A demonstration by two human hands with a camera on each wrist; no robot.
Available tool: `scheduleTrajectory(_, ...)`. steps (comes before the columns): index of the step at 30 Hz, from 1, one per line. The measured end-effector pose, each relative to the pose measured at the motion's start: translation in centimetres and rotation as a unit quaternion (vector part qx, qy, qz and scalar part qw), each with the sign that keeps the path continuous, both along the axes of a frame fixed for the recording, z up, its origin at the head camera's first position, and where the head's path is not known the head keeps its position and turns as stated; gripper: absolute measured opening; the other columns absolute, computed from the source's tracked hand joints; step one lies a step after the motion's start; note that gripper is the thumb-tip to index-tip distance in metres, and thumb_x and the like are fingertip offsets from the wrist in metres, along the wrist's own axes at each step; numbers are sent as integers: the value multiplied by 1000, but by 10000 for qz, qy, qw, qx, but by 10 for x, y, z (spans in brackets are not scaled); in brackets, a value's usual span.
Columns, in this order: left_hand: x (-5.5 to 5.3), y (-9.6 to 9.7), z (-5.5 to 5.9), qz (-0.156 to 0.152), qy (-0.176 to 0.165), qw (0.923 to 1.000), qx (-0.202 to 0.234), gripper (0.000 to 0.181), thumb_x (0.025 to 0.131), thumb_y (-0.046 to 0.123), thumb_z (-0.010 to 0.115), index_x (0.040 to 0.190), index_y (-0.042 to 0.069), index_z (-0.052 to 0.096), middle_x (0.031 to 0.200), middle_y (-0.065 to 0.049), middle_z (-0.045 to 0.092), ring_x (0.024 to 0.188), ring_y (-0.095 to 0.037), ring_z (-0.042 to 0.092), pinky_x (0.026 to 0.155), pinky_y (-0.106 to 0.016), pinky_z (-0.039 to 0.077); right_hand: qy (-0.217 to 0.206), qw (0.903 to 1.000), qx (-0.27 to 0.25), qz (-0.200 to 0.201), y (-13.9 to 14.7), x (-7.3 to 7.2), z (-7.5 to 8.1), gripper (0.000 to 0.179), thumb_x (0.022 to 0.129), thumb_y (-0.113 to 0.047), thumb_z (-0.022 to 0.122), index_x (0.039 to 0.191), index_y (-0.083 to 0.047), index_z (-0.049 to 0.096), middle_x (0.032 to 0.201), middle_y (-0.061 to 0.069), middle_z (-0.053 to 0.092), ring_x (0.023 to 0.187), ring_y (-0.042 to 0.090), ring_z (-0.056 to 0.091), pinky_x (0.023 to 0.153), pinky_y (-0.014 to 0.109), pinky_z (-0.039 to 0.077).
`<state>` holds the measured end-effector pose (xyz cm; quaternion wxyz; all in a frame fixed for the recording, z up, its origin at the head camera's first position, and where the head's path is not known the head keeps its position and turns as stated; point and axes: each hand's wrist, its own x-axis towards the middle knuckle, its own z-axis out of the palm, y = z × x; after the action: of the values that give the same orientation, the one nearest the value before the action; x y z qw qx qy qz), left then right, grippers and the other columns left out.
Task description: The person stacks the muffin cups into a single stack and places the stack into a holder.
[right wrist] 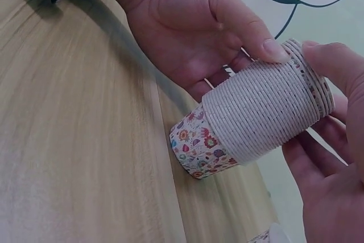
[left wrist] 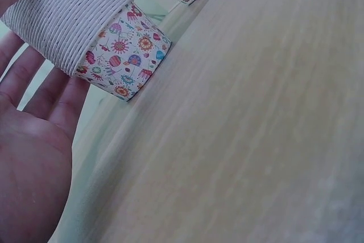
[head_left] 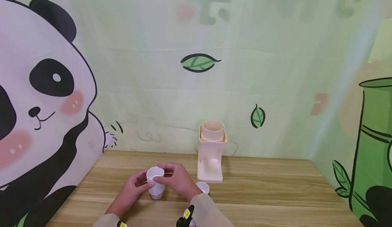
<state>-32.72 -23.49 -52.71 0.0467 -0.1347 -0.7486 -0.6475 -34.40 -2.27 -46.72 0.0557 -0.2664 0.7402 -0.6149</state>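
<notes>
A nested stack of paper cups [head_left: 157,185], white rims above a floral-printed base, stands upright between both hands over the wooden table. My left hand [head_left: 133,190] holds its left side, with the thumb near the front and fingers behind, as the right wrist view shows. From the other side my right hand [right wrist: 335,163] grips the stack near its top rims, thumb in front and fingers around the back. The printed bottom [left wrist: 128,52] of the stack is close over the tabletop. Another floral cup [head_left: 202,187] stands to the right, partly behind my right forearm.
A pink cup stand [head_left: 210,171] with a round open holder [head_left: 213,131] on top stands toward the back, right of the hands. Behind the wooden table [head_left: 269,189] hangs a green cloth backdrop with a panda and bamboo. Black wrist gear [head_left: 185,216] sits on the right sleeve.
</notes>
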Motion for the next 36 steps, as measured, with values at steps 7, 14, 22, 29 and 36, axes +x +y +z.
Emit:
scheduleTrajectory(7, 1, 1, 1, 127, -98, 9999, 14, 52, 93, 7, 72, 140, -5, 55, 127, -1, 70, 112, -1, 64, 95, -19, 51, 76, 9998, 171, 36, 2, 3, 4, 43, 88, -14, 81, 128, -3, 69, 125, 12, 71, 107, 25, 72, 89, 26, 59)
scheduleTrajectory(14, 3, 1, 4, 113, -232, 9996, -111, 53, 93, 12, 74, 141, -2, 55, 138, -19, 64, 114, 0, 62, 97, -19, 49, 16, 9995, 314, 18, 3, 4, 3, 44, 88, -17, 81, 129, -4, 69, 125, 10, 71, 107, 21, 71, 89, 25, 59)
scheduleTrajectory(22, 4, 0, 7, 131, -292, 9992, -220, 52, 93, 14, 74, 140, 1, 57, 141, -21, 61, 117, -1, 61, 98, -20, 48, -7, 9989, 469, 30, 4, 0, 2, 43, 88, -21, 82, 127, -8, 71, 120, 4, 72, 101, 12, 70, 84, 21, 58)
scheduleTrajectory(29, 2, 0, 6, 153, -227, 9993, -244, 52, 92, 14, 75, 140, 0, 58, 137, -18, 65, 114, -1, 62, 97, -19, 49, 60, 9986, 520, -25, 4, -1, 2, 43, 88, -22, 83, 126, -9, 71, 120, 4, 72, 102, 13, 70, 85, 21, 57)
scheduleTrajectory(36, 2, 1, 4, 117, -77, 9997, -177, 51, 92, 10, 75, 138, -2, 58, 125, 4, 71, 112, -1, 64, 96, -19, 50, 213, 9986, 484, -15, 7, 0, 1, 43, 88, -20, 82, 127, -6, 70, 119, 10, 75, 106, 21, 73, 86, 23, 59)
